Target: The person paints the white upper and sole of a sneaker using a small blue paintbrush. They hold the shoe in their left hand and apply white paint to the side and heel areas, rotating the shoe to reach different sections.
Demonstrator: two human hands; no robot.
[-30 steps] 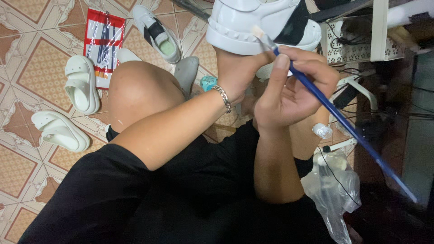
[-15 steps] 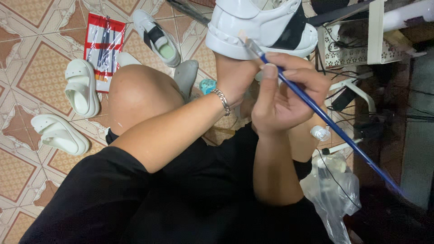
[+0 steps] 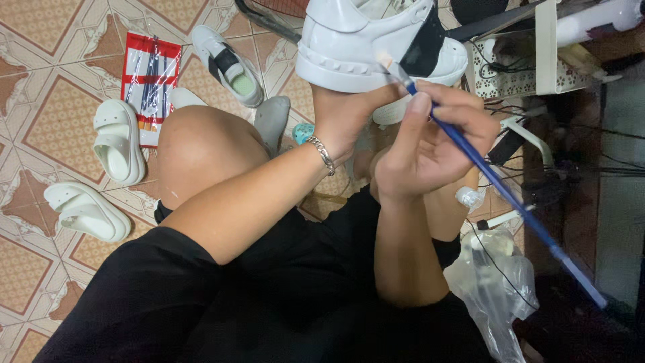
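One white sneaker [image 3: 376,50] held up over a tiled floor [image 3: 47,74], brush at its sole.
Black heel patch, thick studded white sole; left hand [image 3: 346,117] grips it from beneath, right hand [image 3: 430,144] fingers pinch a long blue paintbrush [image 3: 497,185], bristles touching the sole's edge.

Both hands [image 3: 430,144] raised (fingers curled)
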